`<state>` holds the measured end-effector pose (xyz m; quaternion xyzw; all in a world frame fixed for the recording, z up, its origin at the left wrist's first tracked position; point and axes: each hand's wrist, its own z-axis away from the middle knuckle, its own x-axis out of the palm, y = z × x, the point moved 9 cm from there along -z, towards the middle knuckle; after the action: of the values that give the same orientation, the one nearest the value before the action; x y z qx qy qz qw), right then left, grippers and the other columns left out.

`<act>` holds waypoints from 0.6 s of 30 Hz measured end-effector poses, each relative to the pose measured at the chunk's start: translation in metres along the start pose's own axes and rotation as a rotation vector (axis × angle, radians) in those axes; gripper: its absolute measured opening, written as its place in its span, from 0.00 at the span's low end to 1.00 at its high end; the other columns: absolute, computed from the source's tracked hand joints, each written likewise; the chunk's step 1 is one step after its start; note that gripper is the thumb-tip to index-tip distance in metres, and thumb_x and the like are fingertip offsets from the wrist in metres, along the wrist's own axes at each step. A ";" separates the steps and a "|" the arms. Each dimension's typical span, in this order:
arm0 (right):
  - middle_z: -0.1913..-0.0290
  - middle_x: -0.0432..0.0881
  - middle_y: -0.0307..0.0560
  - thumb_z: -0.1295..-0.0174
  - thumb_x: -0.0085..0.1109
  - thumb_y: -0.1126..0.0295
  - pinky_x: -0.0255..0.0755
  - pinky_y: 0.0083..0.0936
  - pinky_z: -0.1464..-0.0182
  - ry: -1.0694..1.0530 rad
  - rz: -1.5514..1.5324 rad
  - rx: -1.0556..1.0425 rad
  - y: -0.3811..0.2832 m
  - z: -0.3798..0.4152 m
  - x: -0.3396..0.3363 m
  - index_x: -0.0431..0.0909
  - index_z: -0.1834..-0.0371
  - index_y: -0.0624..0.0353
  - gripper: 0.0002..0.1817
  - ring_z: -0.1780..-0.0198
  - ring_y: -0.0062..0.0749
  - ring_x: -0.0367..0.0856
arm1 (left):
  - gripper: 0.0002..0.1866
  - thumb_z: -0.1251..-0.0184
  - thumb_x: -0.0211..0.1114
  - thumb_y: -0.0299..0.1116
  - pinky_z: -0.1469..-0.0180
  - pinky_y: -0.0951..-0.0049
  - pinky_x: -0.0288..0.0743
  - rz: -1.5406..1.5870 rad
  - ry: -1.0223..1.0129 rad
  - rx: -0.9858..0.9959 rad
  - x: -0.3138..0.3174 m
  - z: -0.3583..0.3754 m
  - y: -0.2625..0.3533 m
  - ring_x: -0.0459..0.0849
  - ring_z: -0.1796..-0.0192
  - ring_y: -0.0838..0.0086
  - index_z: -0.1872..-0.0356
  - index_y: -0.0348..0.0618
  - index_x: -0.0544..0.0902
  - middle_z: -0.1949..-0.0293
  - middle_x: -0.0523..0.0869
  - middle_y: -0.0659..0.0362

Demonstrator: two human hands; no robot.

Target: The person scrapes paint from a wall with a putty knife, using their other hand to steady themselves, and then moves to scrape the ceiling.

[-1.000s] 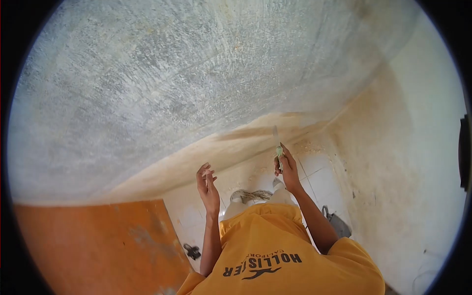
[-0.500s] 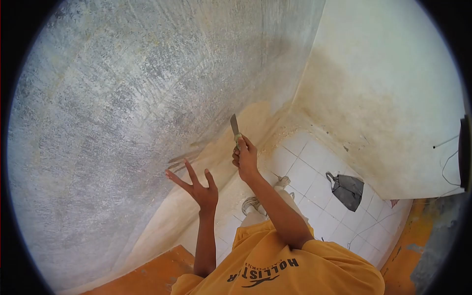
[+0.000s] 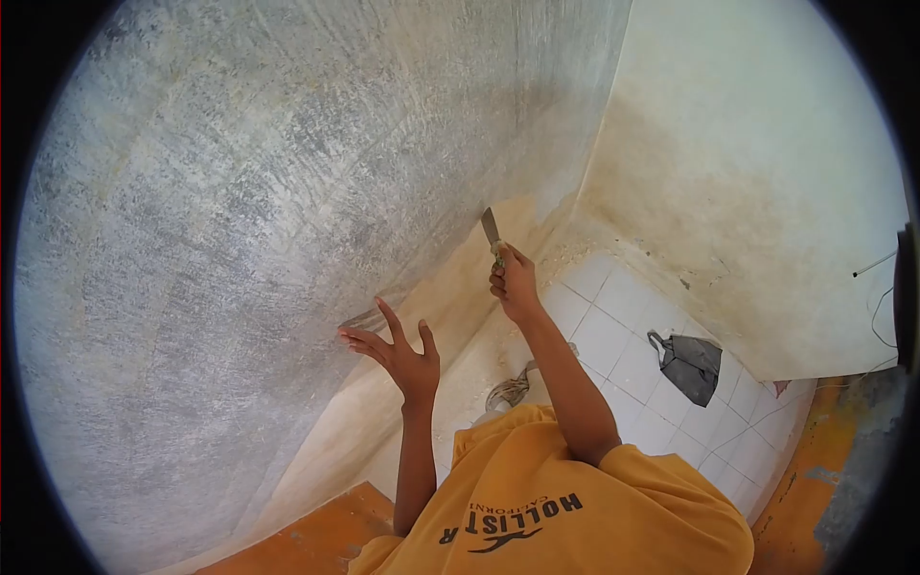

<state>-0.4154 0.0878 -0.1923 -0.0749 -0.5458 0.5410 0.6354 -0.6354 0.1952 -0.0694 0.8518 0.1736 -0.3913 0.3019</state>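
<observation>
My right hand [image 3: 515, 280] is closed around the handle of a scraper [image 3: 491, 228], whose flat metal blade points up toward the mottled grey wall [image 3: 240, 230]. The blade's tip lies over the border between the grey surface and a smoother beige strip [image 3: 460, 297] low on the wall. Lower and to the left, my left hand [image 3: 407, 362] is spread with nothing in it. Its fingertips are at the wall beside a darker streak; whether they touch it is hard to tell.
A dark grey bag [image 3: 691, 368] lies on the white tiled floor [image 3: 613, 335]. To the right stands a stained pale wall [image 3: 757, 192] with a thin cable near a dark object. Orange surfaces [image 3: 307, 537] show at the bottom left and right. A shoe [image 3: 508, 389] is partly visible.
My right hand and the scraper have moved right and slightly up along the wall. My left hand has shifted a little right, its fingers angled differently. The view has shifted slightly.
</observation>
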 end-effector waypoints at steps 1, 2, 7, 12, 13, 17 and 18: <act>0.77 0.68 0.33 0.27 0.57 0.59 0.53 0.17 0.82 0.025 0.017 0.011 0.004 0.008 0.003 0.77 0.46 0.59 0.16 0.82 0.17 0.62 | 0.39 0.25 0.59 0.45 0.26 0.28 0.25 -0.003 0.001 0.002 0.004 -0.001 0.002 0.20 0.23 0.27 0.18 0.50 0.54 0.24 0.24 0.24; 0.77 0.68 0.34 0.27 0.58 0.59 0.53 0.17 0.82 0.051 0.036 0.025 0.010 0.019 0.005 0.77 0.45 0.59 0.16 0.82 0.17 0.63 | 0.39 0.25 0.59 0.45 0.26 0.27 0.25 -0.006 0.001 0.000 0.008 0.000 0.004 0.20 0.23 0.27 0.18 0.50 0.54 0.24 0.24 0.24; 0.78 0.64 0.31 0.26 0.57 0.57 0.52 0.16 0.82 -0.019 -0.023 0.058 -0.002 0.006 0.004 0.77 0.49 0.54 0.14 0.82 0.14 0.60 | 0.41 0.26 0.60 0.47 0.27 0.25 0.24 -0.013 -0.005 -0.005 0.032 -0.006 0.011 0.20 0.23 0.26 0.18 0.49 0.52 0.24 0.24 0.24; 0.78 0.68 0.31 0.25 0.56 0.57 0.53 0.16 0.84 0.131 0.028 0.020 0.014 0.023 0.012 0.75 0.37 0.59 0.21 0.83 0.13 0.61 | 0.43 0.26 0.58 0.51 0.29 0.23 0.24 -0.101 -0.071 -0.025 0.061 -0.008 0.013 0.22 0.24 0.23 0.18 0.48 0.49 0.25 0.27 0.20; 0.78 0.68 0.31 0.25 0.56 0.57 0.53 0.16 0.84 0.116 0.002 0.035 0.018 0.028 0.017 0.74 0.36 0.59 0.22 0.83 0.13 0.61 | 0.43 0.26 0.57 0.52 0.30 0.21 0.24 -0.121 -0.062 -0.027 0.066 -0.009 0.013 0.23 0.24 0.21 0.18 0.48 0.50 0.26 0.28 0.19; 0.79 0.67 0.30 0.24 0.55 0.58 0.54 0.16 0.83 0.028 -0.059 0.079 0.006 0.004 0.006 0.72 0.32 0.58 0.23 0.82 0.12 0.61 | 0.46 0.26 0.56 0.60 0.34 0.16 0.22 -0.305 -0.122 -0.010 0.092 -0.010 -0.009 0.21 0.27 0.16 0.18 0.51 0.46 0.27 0.27 0.17; 0.79 0.67 0.30 0.24 0.55 0.59 0.54 0.16 0.83 -0.030 -0.085 0.101 0.003 0.007 0.006 0.72 0.32 0.58 0.23 0.82 0.12 0.62 | 0.47 0.27 0.56 0.62 0.36 0.15 0.21 -0.368 -0.164 -0.005 0.102 -0.006 -0.016 0.20 0.27 0.16 0.17 0.53 0.45 0.27 0.26 0.18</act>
<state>-0.4239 0.0901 -0.1873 -0.0114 -0.5299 0.5417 0.6524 -0.5760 0.2174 -0.1517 0.7702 0.3021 -0.5076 0.2406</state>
